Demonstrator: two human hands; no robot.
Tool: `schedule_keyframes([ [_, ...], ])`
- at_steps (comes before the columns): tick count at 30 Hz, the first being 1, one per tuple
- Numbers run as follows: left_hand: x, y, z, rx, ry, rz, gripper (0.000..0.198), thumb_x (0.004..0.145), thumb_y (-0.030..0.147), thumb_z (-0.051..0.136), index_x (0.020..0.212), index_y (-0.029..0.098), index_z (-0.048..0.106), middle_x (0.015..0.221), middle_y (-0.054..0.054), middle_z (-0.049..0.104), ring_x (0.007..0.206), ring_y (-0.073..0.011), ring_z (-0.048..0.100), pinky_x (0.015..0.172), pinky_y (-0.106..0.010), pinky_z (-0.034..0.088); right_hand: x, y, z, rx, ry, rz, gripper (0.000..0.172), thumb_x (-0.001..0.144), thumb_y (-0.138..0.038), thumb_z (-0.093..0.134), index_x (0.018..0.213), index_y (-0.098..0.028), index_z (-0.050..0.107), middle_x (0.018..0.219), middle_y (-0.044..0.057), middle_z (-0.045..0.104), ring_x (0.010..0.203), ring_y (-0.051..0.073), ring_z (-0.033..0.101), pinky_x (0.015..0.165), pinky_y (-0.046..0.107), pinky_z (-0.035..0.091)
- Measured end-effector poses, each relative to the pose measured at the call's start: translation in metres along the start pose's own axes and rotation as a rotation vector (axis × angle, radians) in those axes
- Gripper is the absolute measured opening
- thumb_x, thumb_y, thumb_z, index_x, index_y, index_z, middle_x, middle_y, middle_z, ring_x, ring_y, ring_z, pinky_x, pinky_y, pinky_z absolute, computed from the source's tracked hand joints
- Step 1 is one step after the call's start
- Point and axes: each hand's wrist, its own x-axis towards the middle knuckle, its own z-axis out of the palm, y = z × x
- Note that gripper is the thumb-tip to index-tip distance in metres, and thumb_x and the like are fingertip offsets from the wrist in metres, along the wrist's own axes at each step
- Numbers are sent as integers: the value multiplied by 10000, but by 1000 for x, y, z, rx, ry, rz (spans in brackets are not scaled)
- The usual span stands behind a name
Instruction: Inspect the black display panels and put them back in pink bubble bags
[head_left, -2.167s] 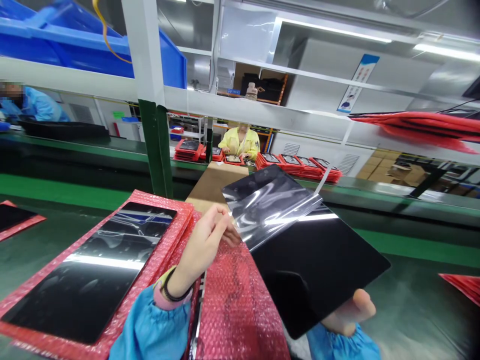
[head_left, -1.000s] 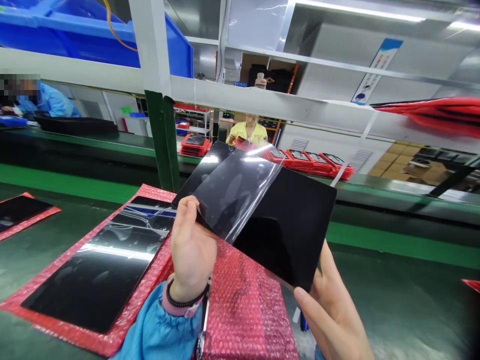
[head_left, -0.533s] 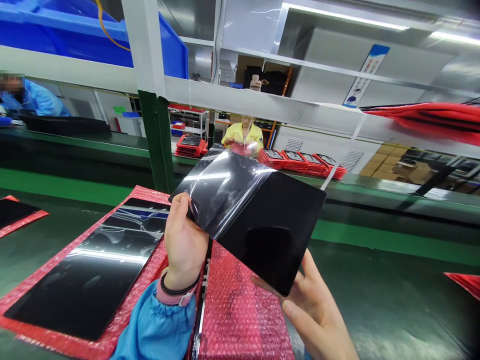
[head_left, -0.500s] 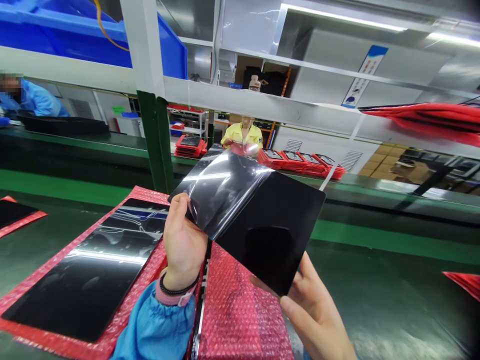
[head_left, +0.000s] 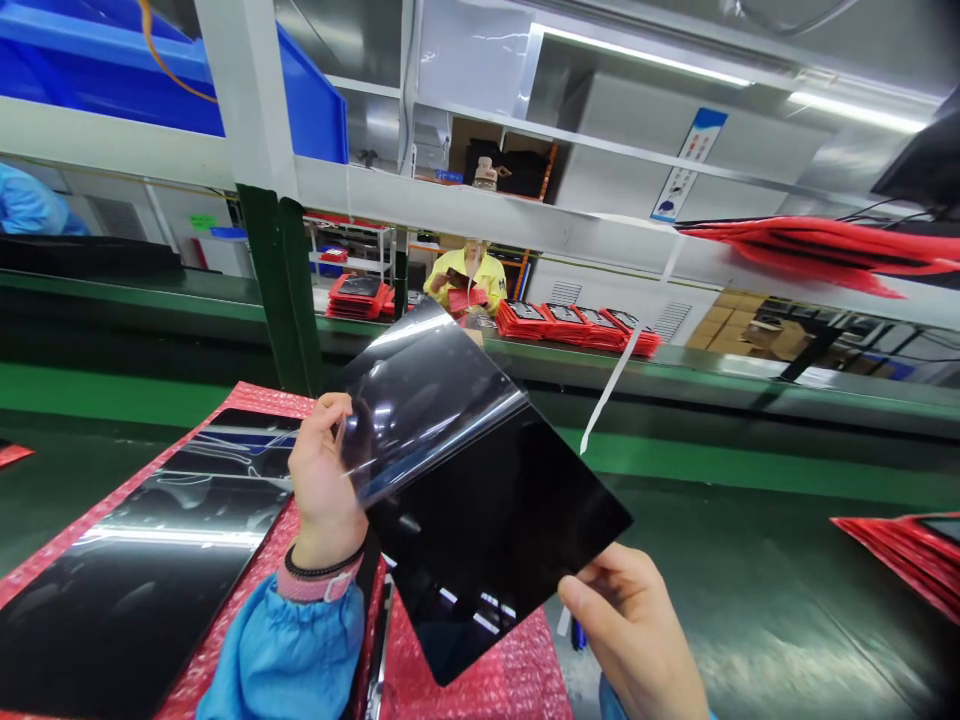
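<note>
A glossy black panel [head_left: 495, 520] hangs tilted between my two hands, above the bench. Clear film [head_left: 427, 400] covers its upper left part and folds back along a diagonal line. My left hand [head_left: 326, 480] pinches the film at the left corner. My right hand [head_left: 630, 620] grips the panel's lower right edge between thumb and fingers. Beneath the panel lies pink bubble wrap [head_left: 480, 670]. Another black panel [head_left: 150, 560] with wrinkled film at its far end rests on pink bubble wrap to the left.
Red-wrapped panels [head_left: 907, 560] are stacked at the right. A green-and-white post [head_left: 262, 230] and a white rail [head_left: 465, 215] stand ahead. Across the bench, a person in yellow [head_left: 484, 275] holds something beside red stacks [head_left: 577, 325]. A blue sleeve [head_left: 34, 205] shows at far left.
The held panel has rotated, its right corner dropping and its bottom corner shifting left. More of its bare black surface shows below the film fold. The whole view has shifted slightly right.
</note>
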Motion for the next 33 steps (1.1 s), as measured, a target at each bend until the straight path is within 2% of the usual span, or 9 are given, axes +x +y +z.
schedule_keyframes([
  [4, 10, -9, -8, 28, -25, 51, 174, 706, 92, 542, 553, 173, 555, 629, 27, 531, 604, -103, 495, 544, -203, 431, -1, -4, -9, -92, 6, -70, 307, 652, -461, 803, 543, -208, 668, 463, -31, 471, 455, 103, 361, 434, 238, 330],
  [8, 17, -18, -13, 33, -31, 93, 202, 695, 43, 530, 536, 165, 557, 600, 22, 542, 599, -95, 501, 568, -187, 428, -3, -6, -13, -140, -13, -92, 335, 685, -491, 771, 535, -210, 668, 491, -18, 506, 474, 116, 404, 463, 251, 362],
  [13, 21, -21, -16, 63, -63, 124, 218, 681, 9, 501, 538, 167, 547, 587, 22, 542, 583, -96, 492, 563, -185, 422, -3, -8, -15, -130, -74, -104, 365, 755, -546, 694, 647, -199, 733, 528, -3, 538, 504, 135, 459, 509, 266, 400],
  [16, 20, -19, -16, 87, -108, 119, 201, 693, 40, 512, 546, 173, 547, 586, 26, 531, 565, -100, 483, 537, -195, 412, -2, -8, -17, -132, -80, -86, 417, 753, -592, 671, 623, -198, 710, 543, -6, 520, 503, 132, 440, 524, 276, 401],
  [20, 17, -11, -11, 117, -181, 97, 171, 672, 96, 538, 526, 185, 534, 563, 31, 498, 542, -102, 447, 503, -202, 380, -1, -6, -20, -219, -69, -44, 509, 741, -633, 656, 494, -194, 586, 535, -19, 438, 512, 123, 387, 570, 288, 404],
  [24, 10, 0, -4, 143, -251, 45, 144, 648, 149, 566, 512, 188, 535, 566, 28, 486, 540, -104, 419, 496, -211, 363, -1, -1, -19, -271, -51, 52, 548, 696, -696, 655, 500, -196, 544, 575, -15, 429, 570, 142, 398, 553, 281, 373],
  [27, 3, 5, 1, 169, -306, -17, 174, 634, 188, 595, 479, 186, 516, 551, 27, 453, 528, -106, 406, 477, -215, 346, 2, 2, -15, -255, -31, 127, 567, 686, -723, 646, 494, -198, 548, 588, -9, 451, 622, 161, 432, 594, 288, 389],
  [30, -6, 8, 3, 149, -384, -102, 173, 674, 254, 588, 518, 180, 595, 586, -7, 540, 624, -145, 525, 572, -225, 424, 6, 0, -10, -196, -41, 109, 520, 690, -693, 672, 527, -202, 626, 614, 0, 531, 681, 178, 482, 690, 295, 424],
  [33, -15, 8, 3, 88, -475, -149, 284, 780, 319, 518, 636, 171, 712, 729, -59, 691, 812, -208, 629, 767, -267, 474, 9, -3, -5, -89, -145, 29, 402, 734, -630, 681, 718, -234, 750, 660, -4, 605, 708, 177, 529, 726, 276, 439],
])
